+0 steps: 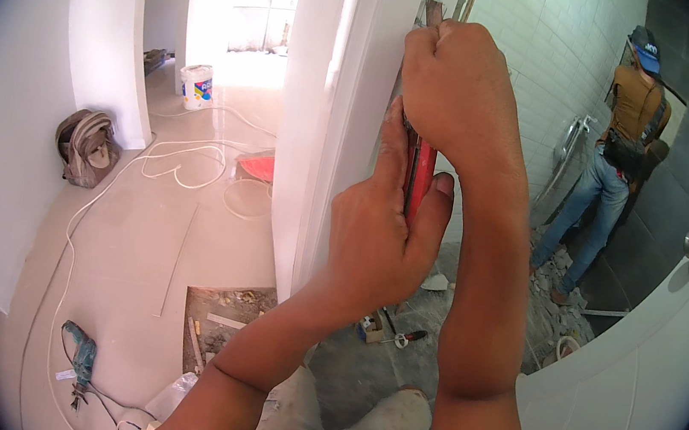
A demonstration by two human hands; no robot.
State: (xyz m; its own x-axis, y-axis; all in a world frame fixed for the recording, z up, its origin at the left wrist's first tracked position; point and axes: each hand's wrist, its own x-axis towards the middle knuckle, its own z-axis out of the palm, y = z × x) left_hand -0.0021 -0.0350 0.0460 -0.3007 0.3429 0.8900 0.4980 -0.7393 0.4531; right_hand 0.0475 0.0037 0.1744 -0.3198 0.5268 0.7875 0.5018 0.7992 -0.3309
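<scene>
My left hand grips a long red tool with a dark edge, held upright against the white door frame, its index finger extended upward along the tool. My right hand is closed just above it, over the tool's upper end, at the frame's edge. A flat, brownish metal piece shows above my right fingers; whether they hold it or the tool is hidden.
A co-worker stands in the tiled room at right, near rubble. A white door with a knob is beside me. At left are a backpack, bucket, loose cables, green power tool and a cut-out in the floor covering.
</scene>
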